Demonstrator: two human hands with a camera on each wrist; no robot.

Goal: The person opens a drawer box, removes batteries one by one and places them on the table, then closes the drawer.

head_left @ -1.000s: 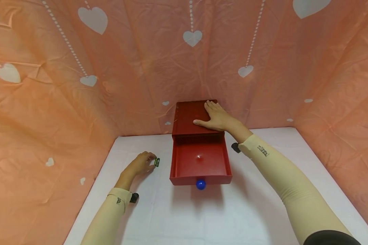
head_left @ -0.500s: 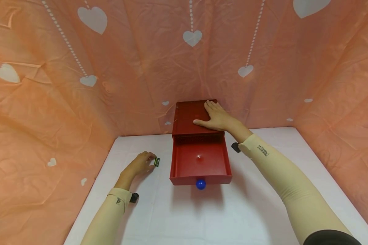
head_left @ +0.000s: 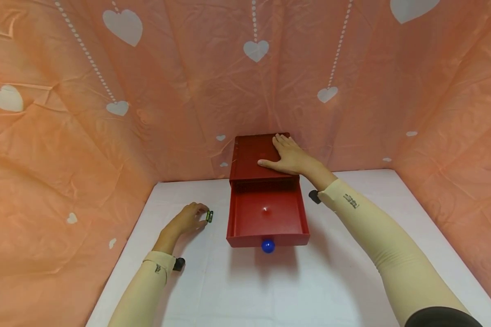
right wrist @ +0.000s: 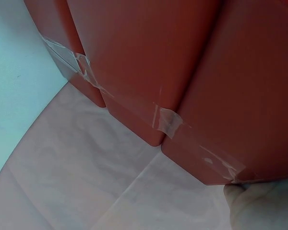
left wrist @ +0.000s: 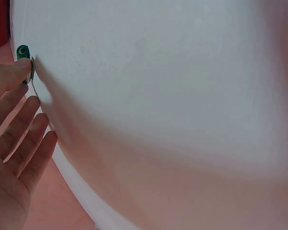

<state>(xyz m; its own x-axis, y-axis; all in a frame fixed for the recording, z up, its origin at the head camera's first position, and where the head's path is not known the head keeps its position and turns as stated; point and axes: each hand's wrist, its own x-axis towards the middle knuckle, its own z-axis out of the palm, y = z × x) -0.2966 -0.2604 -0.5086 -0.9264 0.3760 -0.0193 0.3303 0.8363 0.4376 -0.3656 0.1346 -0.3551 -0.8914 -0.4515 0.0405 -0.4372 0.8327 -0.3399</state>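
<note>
My left hand [head_left: 190, 218] rests low over the white table, left of the red drawer box. Between thumb and forefinger it pinches a small green-and-dark item [head_left: 209, 216], which looks like two short narrow pieces side by side. In the left wrist view the green item [left wrist: 23, 51] has a round metallic spot at one end; the thumb covers part of it, and the other fingers stretch out loosely. My right hand [head_left: 288, 156] lies flat with spread fingers on top of the red box [head_left: 249, 156]. The pulled-out drawer [head_left: 249, 222] has a blue round knob [head_left: 268, 246].
Clear tape [right wrist: 170, 122] joins the stacked red sections in the right wrist view. An orange cloth with white hearts [head_left: 188, 91] hangs behind the box and along both sides. White cloth covers the table [head_left: 212, 290].
Both hands, the small green item and the drawer stay where they were. Only the cloth on the left shifts slightly.
</note>
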